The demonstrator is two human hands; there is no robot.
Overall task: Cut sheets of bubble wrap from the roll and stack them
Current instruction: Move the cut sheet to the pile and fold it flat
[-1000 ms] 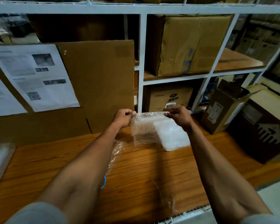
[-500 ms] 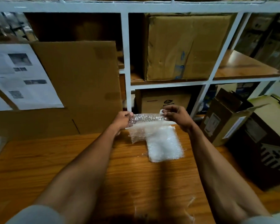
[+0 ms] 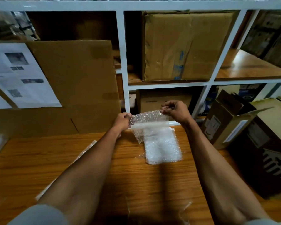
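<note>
I hold a small clear sheet of bubble wrap [image 3: 147, 120] in the air, stretched between both hands over the far part of the wooden table [image 3: 39, 159]. My left hand [image 3: 122, 120] pinches its left top corner and my right hand [image 3: 174, 111] pinches its right top corner, slightly higher. The sheet hangs down toward a white stack of cut bubble wrap sheets [image 3: 162, 147] lying flat on the table right below it. A long strip of bubble wrap [image 3: 86, 149] runs diagonally under my left forearm. The roll itself is not visible.
A large cardboard panel [image 3: 75, 82] with printed papers [image 3: 21, 75] leans at the back left. White shelving [image 3: 123, 62] holds cardboard boxes [image 3: 182, 46] behind the table. Open boxes [image 3: 225, 120] stand at the right. Loose clear scraps [image 3: 185, 207] lie near the table's front edge.
The view has swung left and downward. My hands have carried the sheet over the stack, and my right hand has risen a little, tilting the sheet's top edge.
</note>
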